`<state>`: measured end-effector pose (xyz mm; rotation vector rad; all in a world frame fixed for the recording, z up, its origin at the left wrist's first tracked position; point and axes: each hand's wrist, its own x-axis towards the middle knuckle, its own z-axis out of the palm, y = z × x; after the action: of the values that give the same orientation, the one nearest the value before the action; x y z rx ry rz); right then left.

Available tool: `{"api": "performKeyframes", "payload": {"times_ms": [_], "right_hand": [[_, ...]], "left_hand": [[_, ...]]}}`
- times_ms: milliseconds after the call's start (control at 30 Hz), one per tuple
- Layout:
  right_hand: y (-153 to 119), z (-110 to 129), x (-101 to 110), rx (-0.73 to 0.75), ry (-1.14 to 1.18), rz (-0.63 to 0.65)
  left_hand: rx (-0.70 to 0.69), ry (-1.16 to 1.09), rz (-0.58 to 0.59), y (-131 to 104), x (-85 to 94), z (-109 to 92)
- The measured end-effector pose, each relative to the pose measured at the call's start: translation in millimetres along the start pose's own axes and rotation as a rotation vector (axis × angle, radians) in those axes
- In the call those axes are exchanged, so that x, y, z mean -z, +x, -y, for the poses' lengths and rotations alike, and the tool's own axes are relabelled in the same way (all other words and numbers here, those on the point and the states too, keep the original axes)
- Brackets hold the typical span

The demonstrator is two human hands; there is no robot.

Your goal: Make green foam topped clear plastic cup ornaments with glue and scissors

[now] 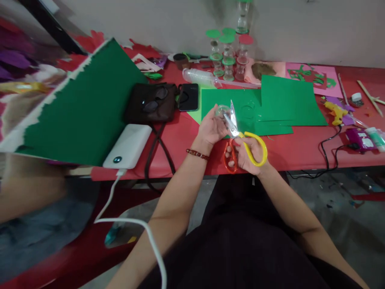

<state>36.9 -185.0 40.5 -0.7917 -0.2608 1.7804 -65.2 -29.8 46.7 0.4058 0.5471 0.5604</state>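
Note:
My right hand (249,154) grips scissors (234,129) with one red and one yellow handle loop. The blades are spread and point away from me. Clear round plastic, perhaps a cut bottle piece (221,109), is held in my left hand (212,127), with one blade reaching into or across it. I cannot tell whether the blades touch its edge. Beneath and beyond my hands lie green sheets (288,100) on the red-covered table (180,144). A clear plastic bottle (201,77) lies on its side farther back.
Bottle-made hourglass shapes (228,56) stand by the wall. On the left are a brown bag (150,102), a phone (188,97), a white power bank (128,146) with a cable and an upright green board (81,104), with another person beyond. A yellow glue gun (335,112) lies right.

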Motion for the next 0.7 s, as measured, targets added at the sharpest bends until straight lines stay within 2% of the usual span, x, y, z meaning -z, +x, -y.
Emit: {"api": "performKeyframes", "payload": {"times_ms": [167,300,400,567,700], "right_hand": [[20,-14,3,0.112,-0.065,-0.008],[34,-12,2,0.171,-0.094,-0.076],[36,-8,3,0.199,-0.143,-0.066],[31,1,7,0.161,-0.212,0.027],[26,7,3,0.073,-0.162,0.073]], "left_hand": [[-0.023,0.016,0.070,12,5.2,-8],[0.013,0.057,0.008,26,11.9,-16],[0.018,0.056,-0.018,34,16.0,-20],[0.017,0.007,-0.016,34,17.0,-22],[0.035,-0.042,-0.057,31,12.6,-22]]}}
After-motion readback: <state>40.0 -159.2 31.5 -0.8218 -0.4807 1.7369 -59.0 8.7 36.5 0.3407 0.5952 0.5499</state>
